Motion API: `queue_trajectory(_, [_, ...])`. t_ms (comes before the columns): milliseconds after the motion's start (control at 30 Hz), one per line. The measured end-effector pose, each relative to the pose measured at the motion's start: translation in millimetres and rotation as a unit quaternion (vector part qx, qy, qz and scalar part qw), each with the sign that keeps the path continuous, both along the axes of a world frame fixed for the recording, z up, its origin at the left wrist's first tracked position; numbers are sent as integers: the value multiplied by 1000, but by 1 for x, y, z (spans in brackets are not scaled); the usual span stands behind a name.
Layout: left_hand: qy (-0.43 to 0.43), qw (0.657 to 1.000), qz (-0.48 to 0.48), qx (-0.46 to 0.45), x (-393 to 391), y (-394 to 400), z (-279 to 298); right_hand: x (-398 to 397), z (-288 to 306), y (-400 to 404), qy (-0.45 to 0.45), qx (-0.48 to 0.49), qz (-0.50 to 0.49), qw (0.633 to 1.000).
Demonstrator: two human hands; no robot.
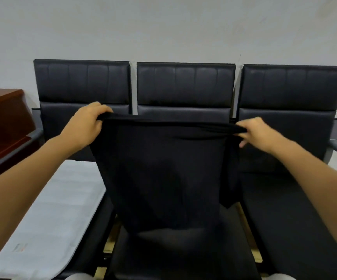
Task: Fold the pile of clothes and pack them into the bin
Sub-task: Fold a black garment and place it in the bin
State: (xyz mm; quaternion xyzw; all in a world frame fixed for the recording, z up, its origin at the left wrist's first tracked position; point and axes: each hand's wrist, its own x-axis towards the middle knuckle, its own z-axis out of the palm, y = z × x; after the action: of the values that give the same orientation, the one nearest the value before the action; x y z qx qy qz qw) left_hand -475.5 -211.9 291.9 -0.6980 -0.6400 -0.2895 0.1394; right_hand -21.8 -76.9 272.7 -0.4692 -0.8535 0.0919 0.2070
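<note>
The left hand (86,124) and right hand (253,131) are each pinching a top corner of the black garment (163,168), hanging over the middle seat (183,255); keeping that edge taut and level should be giving a clean fold.

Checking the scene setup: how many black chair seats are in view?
3, side by side against the wall: left chair holding a white sheet, middle chair behind the held black garment, right chair.
</note>
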Motion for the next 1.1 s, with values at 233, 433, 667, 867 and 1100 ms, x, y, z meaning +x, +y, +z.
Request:
queue_trajectory(233, [-81,989,-96,73,20,-2,-32,18,-11,-16,111,155,-44,981])
queue_trajectory(433, [-80,984,-114,-111,25,-68,-188,26,-169,-77,-51,-48,48,996])
queue_trajectory(667, [133,908,-34,-396,33,-126,-309,26,-277,-132,-94,-437,77,891])
queue_trajectory(867, [43,922,-51,-382,86,-73,-310,43,-292,-98,43,-328,-184,926])
queue_trajectory(1100, [-21,915,-154,-372,216,38,-314,47,-323,-62,40,-328,-299,895])
